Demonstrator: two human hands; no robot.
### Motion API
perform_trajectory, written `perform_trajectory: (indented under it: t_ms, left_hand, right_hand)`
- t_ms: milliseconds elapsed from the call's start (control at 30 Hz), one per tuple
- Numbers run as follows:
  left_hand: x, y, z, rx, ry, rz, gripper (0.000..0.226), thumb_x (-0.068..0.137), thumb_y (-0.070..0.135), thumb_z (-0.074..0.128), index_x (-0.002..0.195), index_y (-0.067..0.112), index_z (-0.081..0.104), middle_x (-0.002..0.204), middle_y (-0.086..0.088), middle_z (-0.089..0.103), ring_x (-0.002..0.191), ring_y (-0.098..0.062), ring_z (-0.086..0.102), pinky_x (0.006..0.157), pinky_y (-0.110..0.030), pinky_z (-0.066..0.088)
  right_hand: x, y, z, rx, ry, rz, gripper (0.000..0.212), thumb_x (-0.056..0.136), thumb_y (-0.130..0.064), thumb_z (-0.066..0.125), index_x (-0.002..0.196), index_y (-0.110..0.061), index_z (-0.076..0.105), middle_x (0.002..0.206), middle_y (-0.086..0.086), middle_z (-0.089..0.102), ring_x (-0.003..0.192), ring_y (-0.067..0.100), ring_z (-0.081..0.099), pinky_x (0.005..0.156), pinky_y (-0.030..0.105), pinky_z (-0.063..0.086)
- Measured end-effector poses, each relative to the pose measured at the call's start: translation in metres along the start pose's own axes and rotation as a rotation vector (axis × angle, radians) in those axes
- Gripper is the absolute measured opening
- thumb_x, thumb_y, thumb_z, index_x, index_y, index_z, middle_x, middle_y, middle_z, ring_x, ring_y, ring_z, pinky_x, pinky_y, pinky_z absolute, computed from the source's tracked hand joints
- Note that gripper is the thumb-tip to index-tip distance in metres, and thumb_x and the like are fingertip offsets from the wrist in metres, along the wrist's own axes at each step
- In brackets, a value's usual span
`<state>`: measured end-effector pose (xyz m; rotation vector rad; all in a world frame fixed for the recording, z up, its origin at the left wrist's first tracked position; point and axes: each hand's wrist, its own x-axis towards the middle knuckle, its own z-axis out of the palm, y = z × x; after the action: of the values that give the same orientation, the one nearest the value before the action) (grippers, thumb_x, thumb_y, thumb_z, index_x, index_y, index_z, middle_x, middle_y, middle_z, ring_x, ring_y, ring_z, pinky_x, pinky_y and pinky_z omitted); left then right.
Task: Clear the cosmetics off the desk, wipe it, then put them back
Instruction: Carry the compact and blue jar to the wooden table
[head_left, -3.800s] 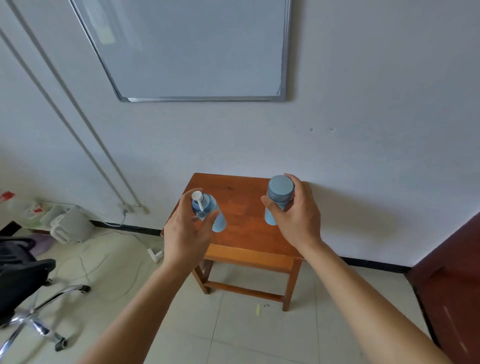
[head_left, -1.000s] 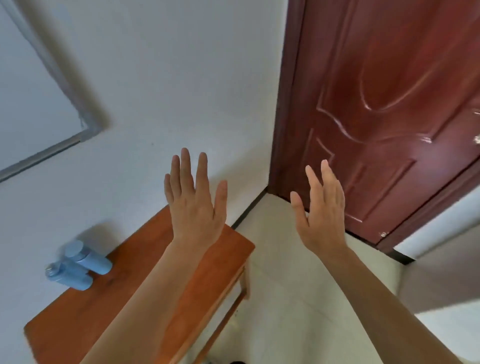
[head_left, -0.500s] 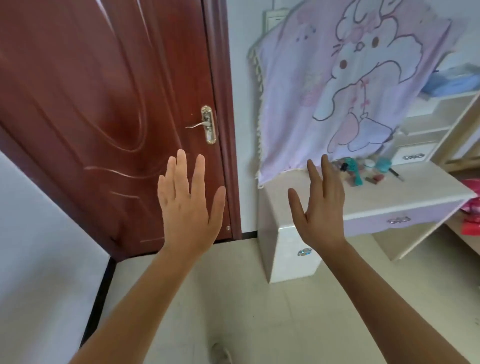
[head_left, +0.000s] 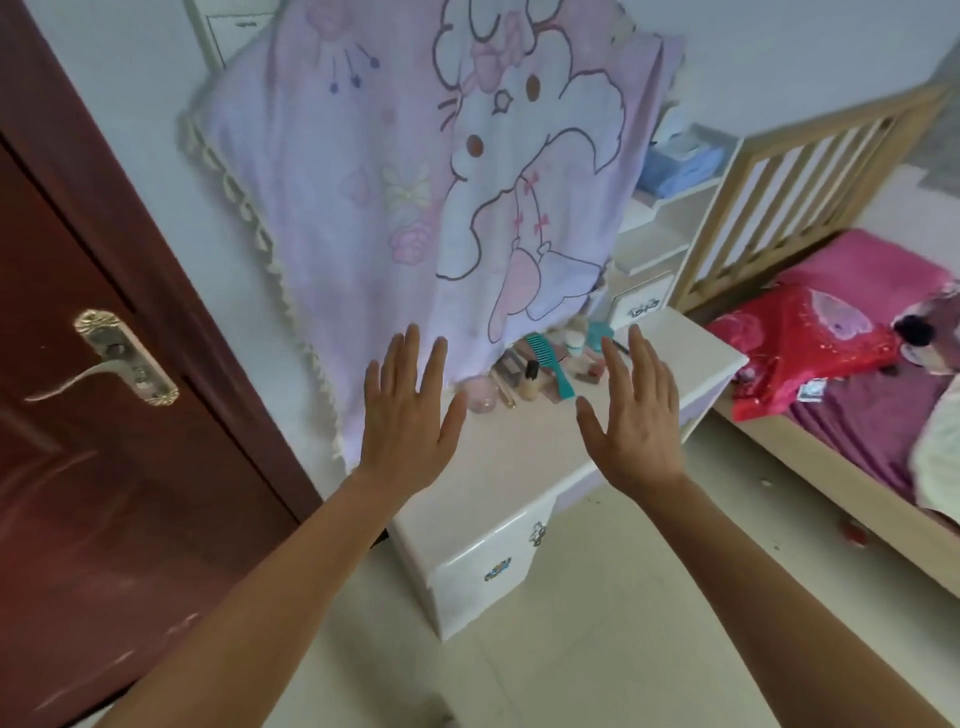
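Note:
A white dressing desk (head_left: 524, 452) stands ahead of me against the wall. Several cosmetics crowd its back edge: a teal comb (head_left: 550, 366), a small foundation bottle (head_left: 530, 382), a pink round jar (head_left: 482, 397), a teal jar (head_left: 598, 333), a white-capped jar (head_left: 574, 343) and flat palettes. My left hand (head_left: 408, 410) and my right hand (head_left: 636, 415) are both raised in front of the desk with straight spread fingers, holding nothing.
A pale purple cartoon blanket (head_left: 441, 171) hangs over the desk's back. A dark red door (head_left: 104, 415) with a brass handle is on the left. A wooden bed (head_left: 831, 338) with pink bedding stands on the right. Pale tiled floor lies below.
I set two blue bottles on the wooden stool, then turned right past the door. The desk is now closer and more centred; both hands stay empty.

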<state>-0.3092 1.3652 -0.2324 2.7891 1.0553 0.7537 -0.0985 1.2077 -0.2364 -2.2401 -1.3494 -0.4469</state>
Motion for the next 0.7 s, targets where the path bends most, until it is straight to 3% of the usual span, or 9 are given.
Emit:
perform_trajectory:
  t_ms: [200,333,533,700]
  left_hand:
    - [0.075,0.017,0.089,0.012,-0.270,0.099,0.060,0.098,0.046,0.030,0.150,0.014,0.031,0.158,-0.016,0.023,0.144,-0.034,0.025,0.108,-0.057,0.032]
    - [0.115,0.034,0.137,0.029,-0.331,0.099,0.063,0.098,0.050,0.020,0.151,0.016,0.027,0.159,-0.013,0.021,0.145,-0.032,0.023,0.112,-0.056,0.028]
    - [0.180,0.058,0.201,0.056,-0.321,0.009,0.059,0.098,0.047,0.034,0.147,0.016,0.035,0.157,-0.013,0.028,0.142,-0.034,0.030,0.111,-0.054,0.033]
    - [0.206,0.080,0.253,0.034,-0.411,-0.217,0.057,0.100,0.043,0.039,0.150,0.019,0.025,0.159,-0.007,0.022,0.146,-0.026,0.020,0.116,-0.042,0.023]
  right_hand:
    - [0.025,0.080,0.031,-0.123,-0.120,0.231,0.072,0.093,-0.034,0.057,0.154,-0.014,0.023,0.162,0.015,0.011,0.147,0.035,0.018,0.118,0.049,0.016]
    - [0.054,0.133,0.057,-0.118,-0.162,0.301,0.072,0.094,-0.036,0.055,0.155,-0.017,0.021,0.163,0.014,0.010,0.147,0.035,0.018,0.119,0.049,0.016]
    - [0.122,0.214,0.113,-0.059,-0.254,0.261,0.069,0.096,-0.040,0.050,0.154,-0.020,0.018,0.163,0.012,0.007,0.147,0.034,0.017,0.120,0.048,0.014]
    - [0.176,0.276,0.165,0.018,-0.483,0.151,0.068,0.097,-0.041,0.048,0.155,-0.022,0.018,0.163,0.010,0.012,0.147,0.031,0.019,0.119,0.044,0.018]
